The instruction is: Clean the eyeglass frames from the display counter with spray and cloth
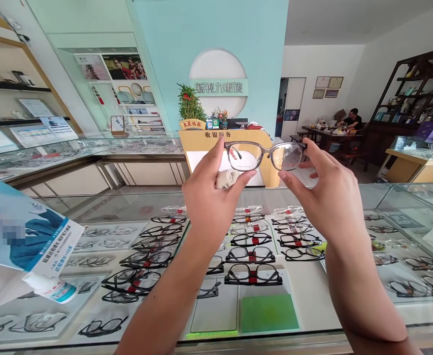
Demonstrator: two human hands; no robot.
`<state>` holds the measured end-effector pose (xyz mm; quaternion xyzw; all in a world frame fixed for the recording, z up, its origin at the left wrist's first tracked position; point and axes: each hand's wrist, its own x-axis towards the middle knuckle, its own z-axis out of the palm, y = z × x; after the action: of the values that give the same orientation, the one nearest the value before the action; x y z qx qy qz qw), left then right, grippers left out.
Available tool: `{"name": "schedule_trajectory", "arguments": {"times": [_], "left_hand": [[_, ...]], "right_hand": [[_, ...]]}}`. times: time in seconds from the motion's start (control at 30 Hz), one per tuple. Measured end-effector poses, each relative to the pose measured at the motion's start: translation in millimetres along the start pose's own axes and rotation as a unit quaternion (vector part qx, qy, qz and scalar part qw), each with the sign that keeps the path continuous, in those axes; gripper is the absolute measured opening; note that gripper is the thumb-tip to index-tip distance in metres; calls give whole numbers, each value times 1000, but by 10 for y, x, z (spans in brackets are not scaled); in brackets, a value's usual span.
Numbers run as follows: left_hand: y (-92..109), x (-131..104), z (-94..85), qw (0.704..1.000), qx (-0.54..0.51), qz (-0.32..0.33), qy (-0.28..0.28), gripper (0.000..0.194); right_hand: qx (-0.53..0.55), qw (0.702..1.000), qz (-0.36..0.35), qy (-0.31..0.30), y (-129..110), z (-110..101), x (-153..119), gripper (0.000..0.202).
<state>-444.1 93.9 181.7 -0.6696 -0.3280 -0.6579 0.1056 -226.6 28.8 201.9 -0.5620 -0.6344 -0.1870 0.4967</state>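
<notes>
Both thumbs and forefingers are closed on a dark-rimmed pair of glasses (266, 150), the left hand (209, 195) pinching one end and the right hand (336, 190) the other, thumbs at the lower rims, forefingers by the upper corners. The glasses hang level in the air, seen past the far edge of the glass counter (308, 305). A rolled pale cloth (223, 180) is tucked inside the left hand; if that grip loosened, it could probably drop too. A thumb sliding up from a rim would likely smear a lens, and uneven pulling at the two ends could strain the hinges. Should the pinch slip, the glasses might strike the hard counter and scratch. Below, rows of display spectacles (253, 274) lie inside, with a green pad (269, 313) near the front edge. Toward the left edge, a white bottle (49, 287) stands tilted in view beside a printed card (59, 244); a wide sweep of the left forearm could knock either. Beyond the far edge stands a cashier desk (192, 142).
</notes>
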Motion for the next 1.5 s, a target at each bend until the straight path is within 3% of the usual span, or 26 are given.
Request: {"name": "schedule_trajectory", "arguments": {"times": [0.37, 0.67, 1.5], "left_hand": [[1, -19, 8, 998, -26, -51, 1, 75], [29, 51, -61, 989, -64, -124, -38, 80], [-9, 45, -41, 995, -35, -83, -30, 78]], "right_hand": [[-62, 998, -15, 25, -63, -39, -55, 68], [-82, 996, -11, 29, -120, -26, -71, 67], [-86, 995, -16, 42, -190, -42, -77, 58]]}}
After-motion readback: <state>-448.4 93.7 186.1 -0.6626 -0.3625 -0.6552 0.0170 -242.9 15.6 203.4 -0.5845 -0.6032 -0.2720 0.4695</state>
